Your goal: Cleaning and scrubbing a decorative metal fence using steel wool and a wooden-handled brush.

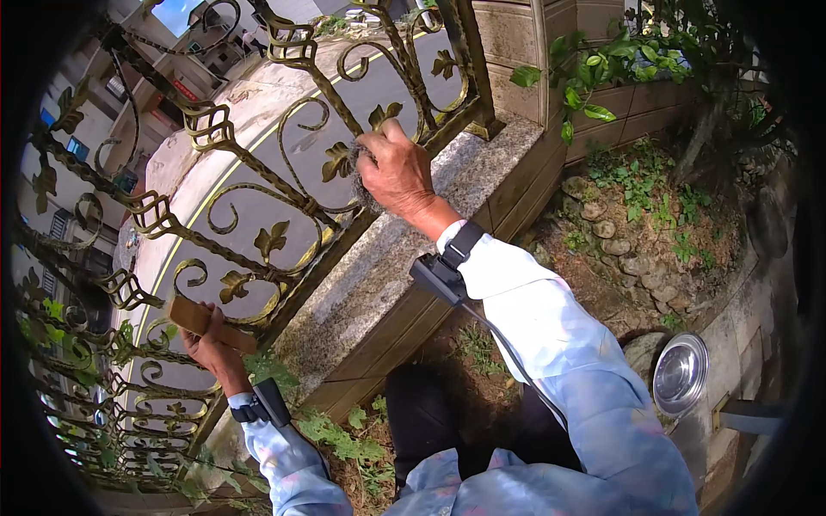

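A wrought-iron fence [258, 171] with gold-toned scrolls and leaves stands on a granite ledge [361, 284]. My right hand [400, 169] grips a wad of grey steel wool [362, 180], pressed against an upright near two metal leaves [337, 161] low on the fence. My left hand [216, 348] is at the lower left by the fence, its fingers closed around a brown block [210, 324], perhaps wood or sponge. Part of that hand lies behind the block. Both wrists carry black strapped devices.
Leafy branches [597, 71] overhang a tiled wall at upper right. Below them are stones [616, 246] and weeds. A shiny metal basin [680, 375] lies at the right. Beyond the fence runs a road with a yellow line, and a distant person [253, 42] is there.
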`<state>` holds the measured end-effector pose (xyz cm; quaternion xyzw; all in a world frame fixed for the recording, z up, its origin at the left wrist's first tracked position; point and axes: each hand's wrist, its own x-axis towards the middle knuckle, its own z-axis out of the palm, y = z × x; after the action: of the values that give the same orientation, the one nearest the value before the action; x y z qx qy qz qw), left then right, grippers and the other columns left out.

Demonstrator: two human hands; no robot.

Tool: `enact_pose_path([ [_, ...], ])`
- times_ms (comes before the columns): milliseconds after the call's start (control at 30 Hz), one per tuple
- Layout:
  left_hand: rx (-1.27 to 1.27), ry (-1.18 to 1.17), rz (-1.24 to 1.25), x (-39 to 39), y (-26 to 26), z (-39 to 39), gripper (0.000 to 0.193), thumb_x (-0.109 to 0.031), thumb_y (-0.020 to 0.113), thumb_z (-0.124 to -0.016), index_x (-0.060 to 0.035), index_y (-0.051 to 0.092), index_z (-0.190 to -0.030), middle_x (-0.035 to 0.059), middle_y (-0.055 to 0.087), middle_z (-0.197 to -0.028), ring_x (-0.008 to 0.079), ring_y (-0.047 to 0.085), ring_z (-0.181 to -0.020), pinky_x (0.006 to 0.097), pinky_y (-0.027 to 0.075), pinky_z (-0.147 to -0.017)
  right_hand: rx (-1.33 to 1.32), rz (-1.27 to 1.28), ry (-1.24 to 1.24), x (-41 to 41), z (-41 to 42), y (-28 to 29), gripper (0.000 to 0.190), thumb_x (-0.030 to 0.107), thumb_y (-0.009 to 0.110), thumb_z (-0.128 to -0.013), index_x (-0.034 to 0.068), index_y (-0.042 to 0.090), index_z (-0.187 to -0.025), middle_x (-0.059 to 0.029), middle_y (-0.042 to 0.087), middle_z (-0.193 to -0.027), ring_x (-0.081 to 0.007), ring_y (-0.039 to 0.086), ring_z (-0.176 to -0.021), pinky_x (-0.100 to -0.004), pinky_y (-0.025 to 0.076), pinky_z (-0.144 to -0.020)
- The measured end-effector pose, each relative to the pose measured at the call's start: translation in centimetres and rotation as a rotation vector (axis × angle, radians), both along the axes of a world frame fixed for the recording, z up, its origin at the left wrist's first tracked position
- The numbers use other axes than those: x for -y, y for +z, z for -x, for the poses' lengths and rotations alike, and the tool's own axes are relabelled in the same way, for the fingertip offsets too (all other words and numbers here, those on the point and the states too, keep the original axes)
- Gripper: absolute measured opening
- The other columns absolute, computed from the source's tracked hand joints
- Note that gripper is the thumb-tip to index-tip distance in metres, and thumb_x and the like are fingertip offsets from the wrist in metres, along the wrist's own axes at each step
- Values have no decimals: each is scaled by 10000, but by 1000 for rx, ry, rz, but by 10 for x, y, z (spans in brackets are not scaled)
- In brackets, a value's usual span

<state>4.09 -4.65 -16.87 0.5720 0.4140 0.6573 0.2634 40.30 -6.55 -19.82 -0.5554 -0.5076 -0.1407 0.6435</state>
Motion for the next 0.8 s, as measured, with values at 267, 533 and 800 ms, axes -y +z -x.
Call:
enact_pose_path([
  [267, -6, 17, 2, 0, -1, -6, 310, 53, 668, -727, -25, 594, -1017, 73, 648, -929, 159, 619, -861, 285, 502, -759, 202, 20, -46, -13, 33, -29, 59, 66, 563, -780, 32, 534, -818, -150, 445, -845, -336, 587, -640, -425, 489, -535],
  [533, -7, 8, 8, -3, 0, -2, 315, 51, 662, -736, -16, 589, -1035, 73, 644, -923, 158, 618, -863, 278, 499, -755, 109, -19, 49, -5, 4, -13, 145, 76, 579, -759, 53, 602, -900, -150, 520, -870, -331, 605, -633, -431, 508, -562],
  [800, -35, -19, 29, 3, 1, -1, 325, -1, 658, -757, -19, 569, -1068, 73, 630, -966, 156, 612, -882, 281, 484, -787, 23, 98, 73, -32, 30, -49, 132, 112, 588, -749, 107, 607, -879, -133, 519, -891, -340, 599, -729, -442, 499, -639],
])
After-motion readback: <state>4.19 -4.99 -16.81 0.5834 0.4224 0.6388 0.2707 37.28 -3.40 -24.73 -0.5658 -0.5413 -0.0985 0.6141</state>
